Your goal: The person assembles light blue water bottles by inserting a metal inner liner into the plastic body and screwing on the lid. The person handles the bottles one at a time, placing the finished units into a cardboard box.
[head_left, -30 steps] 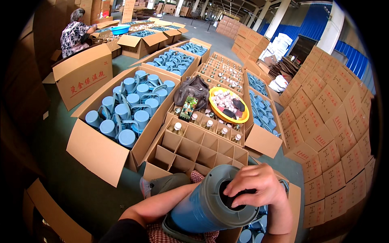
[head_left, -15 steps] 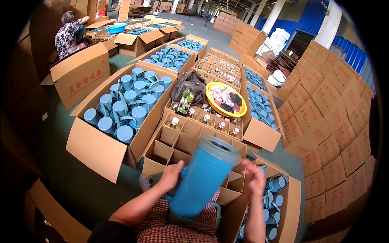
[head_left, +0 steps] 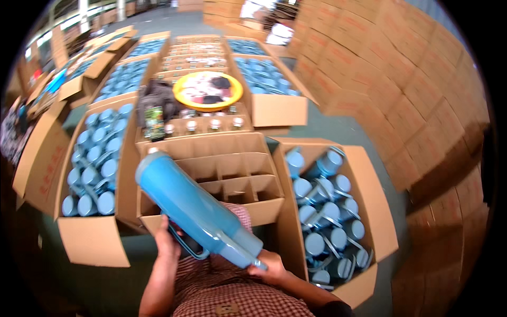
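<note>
A blue thermos jug point(head_left: 193, 206) with a side handle lies slantwise across my front, its base up to the left and its lid end down to the right. My left hand point(head_left: 168, 243) is closed at its handle side, with some fingers hidden. At the lid end my right hand point(head_left: 270, 268) is closed on the jug, fingers partly out of sight. Just beyond the jug stands a cardboard box point(head_left: 266, 210) with divider compartments.
Boxes of blue jugs stand at left point(head_left: 92, 240) and right point(head_left: 372, 190). Ahead, a yellow basin point(head_left: 182, 101) and a dark bag point(head_left: 153, 95) rest on a carton of glass bottles. Stacked cartons point(head_left: 364, 68) line the right side. A person point(head_left: 10, 129) is at far left.
The jug has tipped from nearly upright to slanting, base toward the left. My right hand, apart before, has come onto its lid end. The view has swung right.
</note>
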A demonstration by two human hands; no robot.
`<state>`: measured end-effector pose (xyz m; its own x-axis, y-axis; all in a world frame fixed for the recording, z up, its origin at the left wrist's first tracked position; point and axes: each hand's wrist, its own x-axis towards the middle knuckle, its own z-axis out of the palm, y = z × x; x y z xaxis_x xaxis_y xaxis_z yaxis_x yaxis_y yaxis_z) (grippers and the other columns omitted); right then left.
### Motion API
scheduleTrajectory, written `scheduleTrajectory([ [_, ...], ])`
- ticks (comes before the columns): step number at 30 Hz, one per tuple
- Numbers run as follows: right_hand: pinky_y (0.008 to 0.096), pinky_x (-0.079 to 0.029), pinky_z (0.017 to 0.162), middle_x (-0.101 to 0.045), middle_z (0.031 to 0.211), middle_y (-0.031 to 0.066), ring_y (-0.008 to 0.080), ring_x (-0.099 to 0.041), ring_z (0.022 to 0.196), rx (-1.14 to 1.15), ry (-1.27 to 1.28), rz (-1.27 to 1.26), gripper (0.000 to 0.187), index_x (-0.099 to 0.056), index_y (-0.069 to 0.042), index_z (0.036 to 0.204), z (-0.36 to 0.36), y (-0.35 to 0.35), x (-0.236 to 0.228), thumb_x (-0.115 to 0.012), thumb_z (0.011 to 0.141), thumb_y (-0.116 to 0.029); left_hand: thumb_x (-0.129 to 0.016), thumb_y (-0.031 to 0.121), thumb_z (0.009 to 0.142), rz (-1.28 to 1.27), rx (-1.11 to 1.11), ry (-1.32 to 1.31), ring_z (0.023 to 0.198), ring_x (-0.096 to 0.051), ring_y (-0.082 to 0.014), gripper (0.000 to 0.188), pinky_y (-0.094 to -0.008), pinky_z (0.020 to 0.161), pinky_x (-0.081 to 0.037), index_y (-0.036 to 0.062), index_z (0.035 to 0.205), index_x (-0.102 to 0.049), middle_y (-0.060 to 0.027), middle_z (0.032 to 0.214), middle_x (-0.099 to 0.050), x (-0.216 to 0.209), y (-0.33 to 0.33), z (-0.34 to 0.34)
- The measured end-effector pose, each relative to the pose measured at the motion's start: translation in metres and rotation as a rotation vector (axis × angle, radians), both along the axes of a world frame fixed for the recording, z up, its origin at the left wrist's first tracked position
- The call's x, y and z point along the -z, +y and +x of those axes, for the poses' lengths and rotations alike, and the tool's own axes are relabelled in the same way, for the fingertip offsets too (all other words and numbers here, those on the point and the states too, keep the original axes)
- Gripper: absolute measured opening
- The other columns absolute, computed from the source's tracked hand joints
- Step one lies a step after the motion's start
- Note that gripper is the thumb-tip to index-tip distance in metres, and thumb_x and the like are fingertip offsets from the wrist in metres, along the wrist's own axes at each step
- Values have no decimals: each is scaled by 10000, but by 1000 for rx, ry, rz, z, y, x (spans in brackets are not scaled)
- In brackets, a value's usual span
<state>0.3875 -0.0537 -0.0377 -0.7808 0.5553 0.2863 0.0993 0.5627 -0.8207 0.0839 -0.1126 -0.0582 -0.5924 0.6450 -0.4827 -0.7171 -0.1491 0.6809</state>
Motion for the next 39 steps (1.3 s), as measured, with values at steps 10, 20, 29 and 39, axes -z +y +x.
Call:
scheduleTrajectory([
  [10, 221, -355, 467, -530, 556, 19, 80, -461, 491, 913, 581, -154, 245, -558, -26, 720, 93, 73, -102, -622, 830, -235, -482, 118, 921, 136, 531, 563, 777, -650, -139, 213, -218, 533, -454, -16, 973, -639, -93, 922, -676, -39, 88, 47],
  [20, 285, -412, 476, -544, 556, 30, 116, -509, 510, 1174, -176, 19, 226, -619, 12, 881, 150, 199, -142, -629, 838, -210, -680, 121, 803, 66, 657, 1438, 768, -651, -234, 142, -304, 700, -516, 38, 917, -667, -127, 877, -669, 28, 84, 90],
  [29, 464, -479, 709, -651, 878, 213, 388, -619, 838, 1095, -826, 240, 345, -640, -19, 886, 143, 366, -100, -645, 815, -356, -676, 87, 764, 199, 413, 1615, 728, -645, -293, 85, -365, 646, -522, 37, 825, -646, -130, 822, -651, 33, 99, 100],
  [39, 407, -487, 828, -654, 994, 158, 326, -612, 946, 731, -969, 114, 361, -659, -88, 985, 106, 401, 72, -736, 701, -296, -679, 23, 699, 260, 547, 1693, 654, -641, -236, 149, -301, 564, -506, 26, 848, -668, -106, 819, -667, 22, 122, 111],
])
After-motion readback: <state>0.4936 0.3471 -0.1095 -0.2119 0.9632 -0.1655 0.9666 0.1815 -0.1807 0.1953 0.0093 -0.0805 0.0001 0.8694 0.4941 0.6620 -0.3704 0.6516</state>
